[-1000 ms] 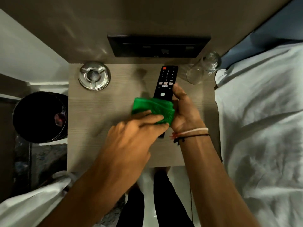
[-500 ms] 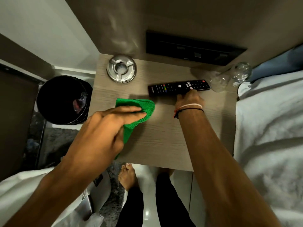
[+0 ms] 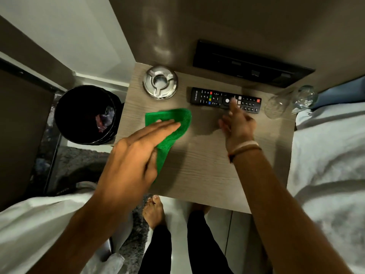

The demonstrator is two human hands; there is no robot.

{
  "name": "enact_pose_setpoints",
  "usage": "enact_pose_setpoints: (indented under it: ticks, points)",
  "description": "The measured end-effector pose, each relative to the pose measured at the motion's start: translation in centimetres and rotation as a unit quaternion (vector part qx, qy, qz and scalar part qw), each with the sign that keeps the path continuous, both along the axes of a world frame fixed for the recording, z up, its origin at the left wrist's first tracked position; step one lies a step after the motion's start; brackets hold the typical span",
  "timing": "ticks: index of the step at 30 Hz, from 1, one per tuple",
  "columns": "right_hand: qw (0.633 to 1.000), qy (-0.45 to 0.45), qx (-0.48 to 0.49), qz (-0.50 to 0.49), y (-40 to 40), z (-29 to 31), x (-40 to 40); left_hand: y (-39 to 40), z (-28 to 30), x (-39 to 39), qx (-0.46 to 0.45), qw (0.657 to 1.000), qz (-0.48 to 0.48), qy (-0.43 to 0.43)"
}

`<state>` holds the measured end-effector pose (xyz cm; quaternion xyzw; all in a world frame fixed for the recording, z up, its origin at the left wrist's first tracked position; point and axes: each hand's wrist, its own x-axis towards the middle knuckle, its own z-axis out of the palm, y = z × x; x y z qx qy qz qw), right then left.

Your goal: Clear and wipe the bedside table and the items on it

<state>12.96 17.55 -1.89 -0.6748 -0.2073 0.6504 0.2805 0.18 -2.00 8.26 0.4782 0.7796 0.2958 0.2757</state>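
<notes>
The wooden bedside table (image 3: 207,175) fills the middle of the head view. A green cloth (image 3: 173,121) lies flat on its left half, pressed down under my left hand (image 3: 136,153), whose fingers are stretched over it. A black remote (image 3: 213,98) lies sideways near the back edge. My right hand (image 3: 237,123) hovers just in front of it with fingers apart, one fingertip over the remote's buttons, holding nothing. A metal ashtray (image 3: 160,82) stands at the back left. A clear glass (image 3: 278,104) stands at the back right.
A black waste bin (image 3: 87,113) with rubbish stands on the floor left of the table. White bedding (image 3: 331,159) lies along the right side. A dark switch panel (image 3: 250,65) is on the wall behind. My legs and bare feet are below the table's front edge.
The remote was held and wiped, then laid sideways at the back of the table. My right hand has let go of it. My left hand moved the cloth down onto the table's left half.
</notes>
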Motion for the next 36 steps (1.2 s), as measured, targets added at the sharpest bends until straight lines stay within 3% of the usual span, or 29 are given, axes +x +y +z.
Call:
enact_pose_setpoints:
  ticks: [1,3,4,8,11,14,17,22,26,31,34,36]
  points:
    - [0.995,0.025,-0.002,0.099,-1.2,1.6,0.0,-0.1,0.2,0.2,0.006,1.000,-0.006,0.001]
    - [0.946,0.069,-0.005,0.317,-3.8,4.3,-0.1,-0.2,0.2,0.5,0.007,1.000,0.004,-0.003]
    - [0.923,0.074,0.017,0.378,-5.0,5.5,-0.5,-0.4,0.2,0.6,0.014,1.000,0.003,-0.007]
    - [0.881,0.078,0.201,0.420,-7.4,8.4,-2.1,-1.8,-0.1,0.4,0.096,0.993,0.019,-0.064]
    - [0.817,0.054,0.319,0.476,-7.8,10.1,-2.4,-3.1,-0.4,-1.3,0.101,0.979,0.106,-0.144]
    - [0.773,0.080,0.337,0.532,-9.3,11.7,-3.0,-3.9,0.5,-3.4,0.098,0.957,0.121,-0.244]
    - [0.782,0.184,0.292,0.518,-10.6,13.4,-3.9,-4.2,1.5,-4.7,0.095,0.919,0.124,-0.363]
    - [0.848,0.257,0.223,0.406,-12.7,15.1,-6.6,-8.5,2.3,-5.2,0.059,0.853,0.131,-0.502]
    - [0.859,0.264,0.158,0.409,-15.8,16.9,-8.9,-14.9,6.1,-5.6,0.038,0.853,0.198,-0.482]
    - [0.807,0.253,0.068,0.529,-25.1,17.7,-13.0,-27.1,12.6,-5.6,-0.019,0.837,0.357,-0.415]
    - [0.729,0.193,0.078,0.652,-32.7,16.5,-15.6,-35.6,13.1,-4.8,-0.097,0.800,0.469,-0.361]
    - [0.653,0.148,0.111,0.734,-37.5,15.7,-16.4,-40.2,11.9,-4.0,-0.186,0.781,0.510,-0.308]
